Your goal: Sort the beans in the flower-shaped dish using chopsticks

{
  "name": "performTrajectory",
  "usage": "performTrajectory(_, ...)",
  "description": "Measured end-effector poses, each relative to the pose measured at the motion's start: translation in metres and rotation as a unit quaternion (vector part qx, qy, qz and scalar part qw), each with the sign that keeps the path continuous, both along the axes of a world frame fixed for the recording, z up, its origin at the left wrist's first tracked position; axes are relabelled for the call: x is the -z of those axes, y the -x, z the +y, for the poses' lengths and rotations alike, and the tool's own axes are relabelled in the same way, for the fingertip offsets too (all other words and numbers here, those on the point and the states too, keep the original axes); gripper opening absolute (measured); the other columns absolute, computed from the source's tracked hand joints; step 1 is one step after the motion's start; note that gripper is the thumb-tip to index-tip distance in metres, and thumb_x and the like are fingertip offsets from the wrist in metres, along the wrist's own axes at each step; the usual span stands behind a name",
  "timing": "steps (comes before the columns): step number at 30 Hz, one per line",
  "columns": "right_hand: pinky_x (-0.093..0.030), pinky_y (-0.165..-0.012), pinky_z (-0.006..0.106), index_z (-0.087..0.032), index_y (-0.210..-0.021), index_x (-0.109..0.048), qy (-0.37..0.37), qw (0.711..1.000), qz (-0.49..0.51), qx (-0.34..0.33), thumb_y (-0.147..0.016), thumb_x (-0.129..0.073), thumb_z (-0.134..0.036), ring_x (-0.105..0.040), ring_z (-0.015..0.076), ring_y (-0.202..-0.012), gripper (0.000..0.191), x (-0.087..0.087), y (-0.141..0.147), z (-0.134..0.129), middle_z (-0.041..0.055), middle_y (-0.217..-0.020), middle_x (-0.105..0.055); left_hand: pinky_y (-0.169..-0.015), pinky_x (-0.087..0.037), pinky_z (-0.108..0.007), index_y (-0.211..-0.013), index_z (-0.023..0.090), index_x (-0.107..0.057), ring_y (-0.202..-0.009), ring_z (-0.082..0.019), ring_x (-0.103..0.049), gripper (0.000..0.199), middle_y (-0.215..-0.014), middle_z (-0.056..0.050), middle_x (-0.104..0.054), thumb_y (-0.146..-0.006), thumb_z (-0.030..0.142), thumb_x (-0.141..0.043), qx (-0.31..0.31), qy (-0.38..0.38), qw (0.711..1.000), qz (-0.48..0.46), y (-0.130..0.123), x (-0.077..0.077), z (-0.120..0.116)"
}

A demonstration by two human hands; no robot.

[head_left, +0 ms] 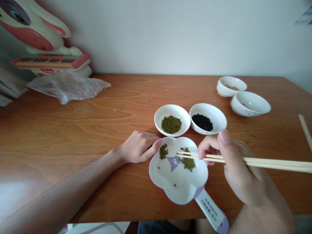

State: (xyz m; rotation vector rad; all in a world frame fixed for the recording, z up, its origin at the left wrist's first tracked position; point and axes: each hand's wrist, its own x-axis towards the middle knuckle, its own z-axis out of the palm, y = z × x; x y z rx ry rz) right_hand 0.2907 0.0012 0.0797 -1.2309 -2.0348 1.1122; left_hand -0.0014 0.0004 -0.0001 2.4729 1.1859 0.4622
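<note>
While a pair of chopsticks (275, 162) is pinched in the grip of the right hand (241, 182), the tips are positioned at the larger cluster of green beans (188, 163) in the flower-shaped dish (187, 188), which is set near the edge of the worktop (122, 191). The dish's rim is touched by the left hand (140, 146); whether it is pinched by that grip cannot be determined. Just beyond, a green-bean bowl (158, 118) and a black-bean bowl (220, 120) are placed side by side.

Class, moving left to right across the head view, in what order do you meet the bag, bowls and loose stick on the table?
Clear plastic bag, bowl of mung beans, bowl of black beans, rear white bowl, nearer white bowl, pale stick.
</note>
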Motion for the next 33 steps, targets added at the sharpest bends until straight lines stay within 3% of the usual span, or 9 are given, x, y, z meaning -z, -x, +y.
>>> performTrajectory(9, -0.043, -0.063, 0.031, -0.023, -0.072, -0.064, 0.005, 1.000, 0.010, 0.025, -0.108, -0.029, -0.063, -0.060, 0.0168, -0.067, 0.064, -0.003, 0.004, -0.001, 0.0017, -0.067, -0.064, -0.063, -0.038, -0.026, -0.077, 0.018, -0.053, -0.062, -0.012, -0.053, 0.043, -0.075, -0.003, -0.065, -0.111, 0.035, -0.032, -0.002, -0.004, 1.000, -0.012, 0.000, 0.001, -0.001)
performTrajectory(15, -0.040, -0.059, 0.030, -0.022, -0.068, -0.067, -0.023, 0.996, 0.064, 0.051, -0.108, -0.030, -0.062, -0.056, 0.0151, -0.060, 0.068, -0.003, 0.006, -0.002, 0.0013, -0.061, -0.062, -0.065, -0.038, -0.027, -0.078, 0.019, -0.050, -0.064, -0.013, -0.053, 0.041, -0.077, -0.002, -0.065, -0.111, 0.035, -0.032, -0.008, 0.008, 1.000, -0.008, 0.001, 0.002, -0.001)
performTrajectory(19, -0.042, -0.060, 0.033, -0.025, -0.066, -0.071, -0.053, 0.990, 0.116, 0.059, -0.107, -0.026, -0.064, -0.061, 0.0186, -0.062, 0.072, -0.001, -0.005, -0.001, 0.0034, -0.062, -0.066, -0.064, -0.037, -0.028, -0.078, 0.019, -0.050, -0.065, -0.013, -0.053, 0.039, -0.077, -0.002, -0.065, -0.110, 0.035, -0.033, -0.005, 0.002, 1.000, -0.012, 0.001, 0.003, -0.001)
performTrajectory(22, -0.047, -0.064, 0.036, -0.026, -0.067, -0.074, -0.132, 0.971, 0.171, 0.105, -0.107, -0.023, -0.064, -0.065, 0.0220, -0.067, 0.075, 0.001, -0.010, 0.001, 0.0056, -0.065, -0.068, -0.064, -0.036, -0.028, -0.078, 0.019, -0.050, -0.065, -0.013, -0.054, 0.039, -0.077, -0.003, -0.065, -0.110, 0.034, -0.033, -0.004, -0.002, 1.000, -0.018, 0.001, 0.003, -0.001)
performTrajectory(26, -0.047, -0.067, 0.038, -0.025, -0.066, -0.069, -0.243, 0.915, 0.252, 0.202, -0.109, -0.023, -0.057, -0.062, 0.0219, -0.063, 0.071, 0.008, 0.001, 0.004, 0.0060, -0.062, -0.064, -0.063, -0.036, -0.027, -0.078, 0.019, -0.051, -0.064, -0.013, -0.052, 0.040, -0.076, -0.002, -0.063, -0.110, 0.034, -0.032, 0.001, -0.003, 1.000, -0.020, 0.000, 0.002, 0.000)
performTrajectory(31, -0.048, -0.071, 0.041, -0.022, -0.073, -0.071, -0.176, 0.947, 0.150, 0.224, -0.102, -0.018, -0.073, -0.067, 0.0259, -0.074, 0.080, 0.021, 0.012, 0.015, 0.0082, -0.070, -0.070, -0.065, -0.038, -0.027, -0.079, 0.019, -0.050, -0.065, -0.013, -0.051, 0.039, -0.076, -0.002, -0.061, -0.110, 0.033, -0.032, 0.004, 0.002, 1.000, -0.023, 0.000, 0.001, 0.000)
performTrajectory(33, -0.049, -0.071, 0.041, -0.022, -0.069, -0.071, -0.188, 0.938, 0.174, 0.233, -0.101, -0.015, -0.074, -0.068, 0.0255, -0.070, 0.083, 0.022, 0.006, 0.019, 0.0077, -0.064, -0.069, -0.065, -0.038, -0.027, -0.079, 0.019, -0.049, -0.066, -0.014, -0.051, 0.038, -0.076, -0.002, -0.061, -0.110, 0.033, -0.032, 0.005, 0.007, 1.000, -0.023, 0.000, 0.000, 0.000)
